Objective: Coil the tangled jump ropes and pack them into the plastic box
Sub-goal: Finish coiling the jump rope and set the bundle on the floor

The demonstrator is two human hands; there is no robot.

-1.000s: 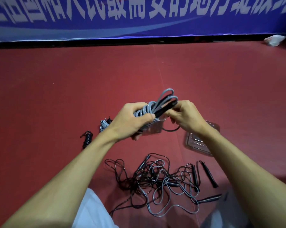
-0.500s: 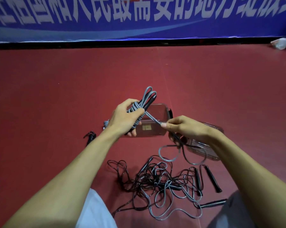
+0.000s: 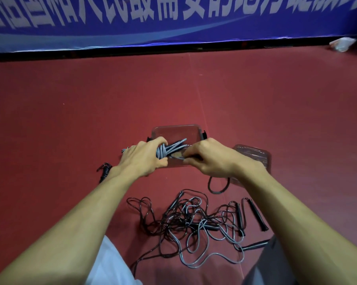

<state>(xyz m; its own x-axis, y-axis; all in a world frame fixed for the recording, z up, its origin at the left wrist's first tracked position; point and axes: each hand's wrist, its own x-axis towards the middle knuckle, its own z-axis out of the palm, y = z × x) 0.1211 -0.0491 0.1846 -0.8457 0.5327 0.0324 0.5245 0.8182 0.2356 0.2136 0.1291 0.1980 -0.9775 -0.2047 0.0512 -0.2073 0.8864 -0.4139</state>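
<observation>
A clear plastic box (image 3: 176, 130) sits on the red floor ahead of me. My left hand (image 3: 142, 157) grips a coiled grey jump rope (image 3: 169, 151) and holds it over the box's near left part. My right hand (image 3: 206, 159) pinches the rope's loose end beside the bundle. A tangle of black and grey jump ropes (image 3: 194, 223) with black handles lies on the floor close to me. A coiled black rope (image 3: 104, 171) lies left of my left wrist. Another coiled rope is mostly hidden behind my left hand.
The box's clear lid (image 3: 253, 159) lies right of the box, partly under my right wrist. A blue banner (image 3: 173, 21) stands along the far edge of the red floor (image 3: 70, 110). A white object (image 3: 342, 44) lies at the far right. My knees show at the bottom.
Both hands have come down from chest height to the box. The grey coil, held up before, now sits low over the box, and my right hand has closed in beside it.
</observation>
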